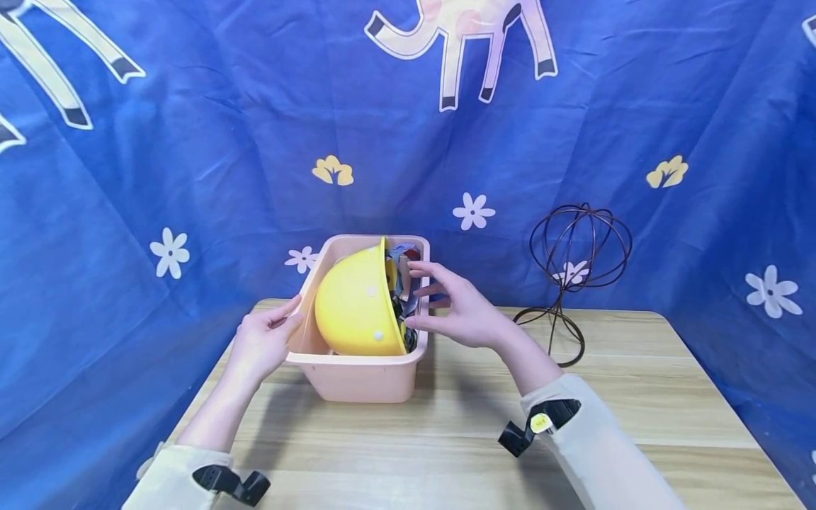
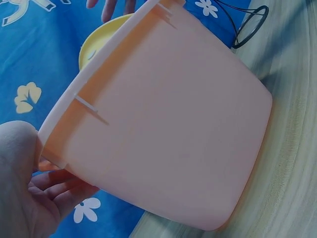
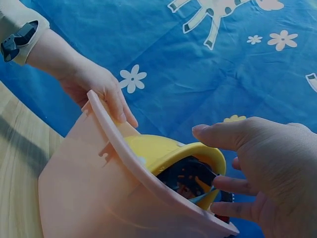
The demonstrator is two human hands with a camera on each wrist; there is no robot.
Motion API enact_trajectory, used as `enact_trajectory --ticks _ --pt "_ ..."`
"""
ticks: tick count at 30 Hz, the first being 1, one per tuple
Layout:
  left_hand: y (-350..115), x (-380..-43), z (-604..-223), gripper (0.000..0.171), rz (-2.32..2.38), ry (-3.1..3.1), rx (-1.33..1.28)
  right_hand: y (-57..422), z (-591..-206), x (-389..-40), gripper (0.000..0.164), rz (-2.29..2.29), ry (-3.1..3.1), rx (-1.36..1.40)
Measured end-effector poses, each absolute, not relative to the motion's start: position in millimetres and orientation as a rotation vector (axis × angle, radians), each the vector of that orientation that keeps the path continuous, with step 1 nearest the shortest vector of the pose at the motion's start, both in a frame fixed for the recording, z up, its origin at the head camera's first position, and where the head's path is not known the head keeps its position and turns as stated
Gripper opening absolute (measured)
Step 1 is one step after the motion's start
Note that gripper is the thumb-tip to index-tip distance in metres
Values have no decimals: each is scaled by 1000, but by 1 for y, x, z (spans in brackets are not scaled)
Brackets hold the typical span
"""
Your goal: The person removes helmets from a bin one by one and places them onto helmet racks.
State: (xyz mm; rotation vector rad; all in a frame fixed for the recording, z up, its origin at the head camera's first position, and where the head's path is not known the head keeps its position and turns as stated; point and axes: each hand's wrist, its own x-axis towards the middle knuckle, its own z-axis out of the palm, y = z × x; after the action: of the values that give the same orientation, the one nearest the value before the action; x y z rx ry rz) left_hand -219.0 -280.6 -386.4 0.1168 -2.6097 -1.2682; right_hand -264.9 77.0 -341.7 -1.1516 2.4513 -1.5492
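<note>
A pink plastic bin (image 1: 357, 379) stands on the table, tipped slightly in the wrist views' slant. Inside it a yellow hard hat (image 1: 350, 304) lies on its side, opening toward the right, with dark straps (image 3: 185, 174) showing within. My left hand (image 1: 263, 341) grips the bin's left rim, thumb on one side and fingers on the other. Beside the right rim, my right hand (image 1: 460, 309) is spread, fingertips over the hat's open side and pinching nothing. Small mixed items (image 1: 405, 273) crowd the gap between hat and right wall; their kinds are hard to tell.
A dark wire stand (image 1: 559, 312) with a globe-shaped top stands at the table's back right. The wooden table (image 1: 484, 439) reaches to a blue patterned cloth (image 1: 255, 142) hanging behind and at both sides.
</note>
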Motion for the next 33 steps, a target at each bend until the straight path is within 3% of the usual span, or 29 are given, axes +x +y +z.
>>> enact_trajectory --ticks 33 --pt "-280 -220 -387 48 -1315 -2597 139 35 -337 -291 59 -1303 2461 -1133"
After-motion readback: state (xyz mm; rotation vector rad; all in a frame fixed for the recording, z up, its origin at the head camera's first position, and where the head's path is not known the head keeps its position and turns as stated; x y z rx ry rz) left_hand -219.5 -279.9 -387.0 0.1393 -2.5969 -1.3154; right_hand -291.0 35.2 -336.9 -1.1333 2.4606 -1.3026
